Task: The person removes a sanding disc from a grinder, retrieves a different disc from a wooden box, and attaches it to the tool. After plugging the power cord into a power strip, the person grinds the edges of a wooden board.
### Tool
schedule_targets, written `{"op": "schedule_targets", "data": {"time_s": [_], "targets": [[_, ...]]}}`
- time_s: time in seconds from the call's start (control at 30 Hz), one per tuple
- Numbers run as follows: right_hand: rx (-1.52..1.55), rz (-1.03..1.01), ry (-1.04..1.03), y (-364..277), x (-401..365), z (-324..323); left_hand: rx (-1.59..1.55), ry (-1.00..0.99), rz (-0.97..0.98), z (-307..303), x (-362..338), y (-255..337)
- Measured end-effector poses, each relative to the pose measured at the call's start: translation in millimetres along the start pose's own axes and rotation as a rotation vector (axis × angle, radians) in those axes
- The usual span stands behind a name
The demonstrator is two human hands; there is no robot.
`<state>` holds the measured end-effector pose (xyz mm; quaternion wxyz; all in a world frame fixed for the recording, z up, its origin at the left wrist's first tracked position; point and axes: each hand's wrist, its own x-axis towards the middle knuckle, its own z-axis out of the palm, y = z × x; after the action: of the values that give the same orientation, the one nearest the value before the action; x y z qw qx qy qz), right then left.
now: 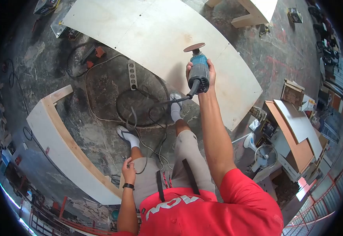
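Observation:
My right hand [211, 75] is closed around the body of a blue and black angle grinder [199, 67], held up over a pale plywood panel [159, 43]. A brown sanding disc [194, 47] is fitted at its far end, apart from the panel. The grinder's black power cord [171, 101] hangs toward the floor. Low at the left, beside my thigh, my left hand [128, 170] has its fingers closed on the end of a grey cable, which looks like a plug [125, 158]. A white power strip [132, 74] lies on the floor with one black plug in it.
Coiled cables [120, 108] lie around my feet. At my left stands a curved wooden frame [67, 145]; another wooden piece [254, 13] is at the upper right. A fan [265, 156] and stacked boards [293, 133] stand to the right. An orange-handled tool [94, 55] lies at the left.

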<state>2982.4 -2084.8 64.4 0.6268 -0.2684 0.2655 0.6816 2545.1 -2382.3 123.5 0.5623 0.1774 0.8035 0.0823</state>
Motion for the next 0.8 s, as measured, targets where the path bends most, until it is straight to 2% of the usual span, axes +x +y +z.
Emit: {"op": "schedule_targets", "data": {"time_s": [0.23, 0.33, 0.43, 0.57, 0.7, 0.8], "targets": [[-0.032, -0.034, 0.007, 4, 1, 5, 0.038, 0.043, -0.008, -23, 13, -48], [-0.109, -0.019, -0.026, 9, -10, 6, 0.045, 0.043, -0.008, -25, 8, -52], [-0.459, -0.023, 0.329, 15, -31, -3, 0.05, 0.051, -0.029, -29, 0, -51], [-0.705, 0.088, 0.232, -10, -31, -35, -0.002, 0.063, -0.074, -43, -5, -69], [-0.685, 0.027, 0.279, -17, -2, -41, 0.036, 0.076, -0.086, -49, -14, -82], [-0.61, 0.1, 0.001, -50, 34, -36, 0.028, 0.091, -0.124, -50, -15, -92]]}}
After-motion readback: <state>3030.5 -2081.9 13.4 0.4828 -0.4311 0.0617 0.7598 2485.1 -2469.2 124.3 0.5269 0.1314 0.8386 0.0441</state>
